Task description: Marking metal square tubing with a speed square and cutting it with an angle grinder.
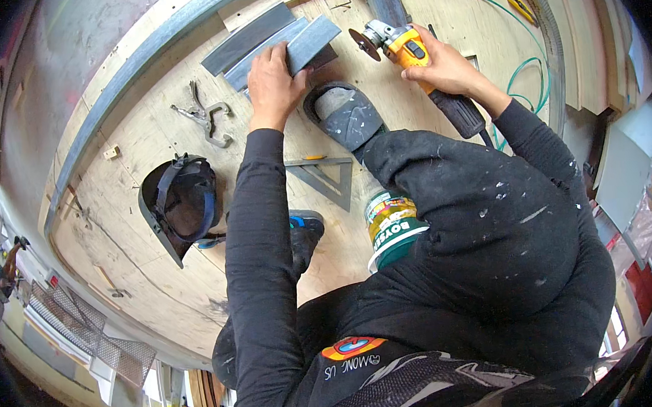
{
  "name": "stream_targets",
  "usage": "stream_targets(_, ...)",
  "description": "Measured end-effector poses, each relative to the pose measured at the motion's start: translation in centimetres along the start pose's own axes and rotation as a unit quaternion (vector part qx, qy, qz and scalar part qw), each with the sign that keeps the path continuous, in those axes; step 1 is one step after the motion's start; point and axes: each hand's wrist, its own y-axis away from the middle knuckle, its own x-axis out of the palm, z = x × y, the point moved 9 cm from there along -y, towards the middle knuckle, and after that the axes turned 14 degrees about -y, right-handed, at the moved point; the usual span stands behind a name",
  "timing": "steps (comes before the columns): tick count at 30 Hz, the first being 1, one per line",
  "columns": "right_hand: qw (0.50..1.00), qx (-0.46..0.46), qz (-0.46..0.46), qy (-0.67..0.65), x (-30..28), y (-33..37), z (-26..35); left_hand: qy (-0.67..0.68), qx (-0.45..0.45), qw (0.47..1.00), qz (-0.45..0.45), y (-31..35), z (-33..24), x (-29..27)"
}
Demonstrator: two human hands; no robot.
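My left hand (pixel 272 82) is closed over a grey metal piece (pixel 315 42), its fingers on top and thumb along the near edge. A darker, similar metal piece (pixel 250 36) lies against it on the far left side. My right hand (pixel 448 62) grips a yellow and black angle grinder (pixel 409 49). A thin brown disc (pixel 365 44) on its head faces left, just right of the metal pieces and apart from them. My shoe (pixel 346 115) rests on the board below, between the two hands.
A locking clamp (pixel 203 115) and a welding helmet (pixel 178 202) lie to the left. A triangular square (pixel 330 180) sits near my foot, with a paint bucket (pixel 396 229) under my leg. At right are a green hose (pixel 523 76) and a yellow utility knife (pixel 522 7). A curved metal strip (pixel 107 105) edges the board.
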Motion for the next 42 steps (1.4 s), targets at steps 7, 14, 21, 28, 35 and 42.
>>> stream_targets(7,1.000,-0.012,-0.003,-0.013,-0.6,0.3,2.0,0.081,-0.003,0.992,0.096,0.0,0.7,1.1)
stream_targets(14,0.999,-0.031,-0.022,-0.002,-1.0,0.2,4.1,0.073,-0.005,0.988,0.135,-0.3,0.5,1.3)
stream_targets(21,0.999,0.018,0.029,-0.004,1.1,0.5,0.9,0.076,-0.006,0.992,0.097,0.3,0.6,1.1)
stream_targets(28,0.939,-0.026,0.023,-0.343,-0.6,1.2,-3.5,0.046,-0.017,0.998,0.035,1.4,-0.5,-1.0)
stream_targets(35,0.801,0.024,0.046,-0.596,-0.8,0.8,-7.0,-0.019,-0.046,0.998,0.035,4.2,2.3,-0.7)
stream_targets(42,0.681,-0.029,0.047,-0.730,-2.0,1.9,-8.3,-0.061,-0.055,0.995,0.061,4.3,1.4,0.0)
